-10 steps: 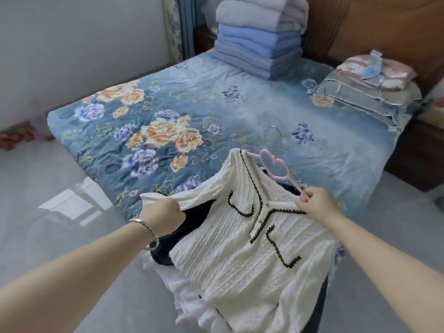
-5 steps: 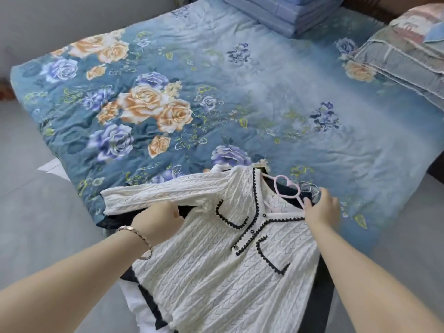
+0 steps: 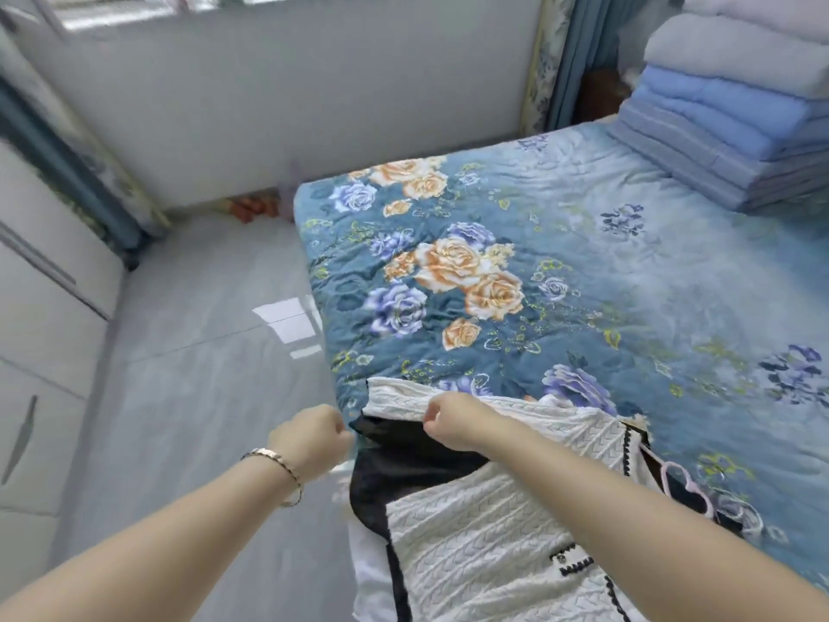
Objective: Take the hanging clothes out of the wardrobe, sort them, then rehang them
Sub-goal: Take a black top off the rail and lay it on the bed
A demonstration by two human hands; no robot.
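white cable-knit cardigan (black trim) — hanger seemingly pink — blue floral quilt

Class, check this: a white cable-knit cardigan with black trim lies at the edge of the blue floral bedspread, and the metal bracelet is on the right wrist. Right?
No: the head view shows the metal bracelet on the left wrist. The white cable-knit cardigan with black trim lies at the edge of the blue floral bedspread.
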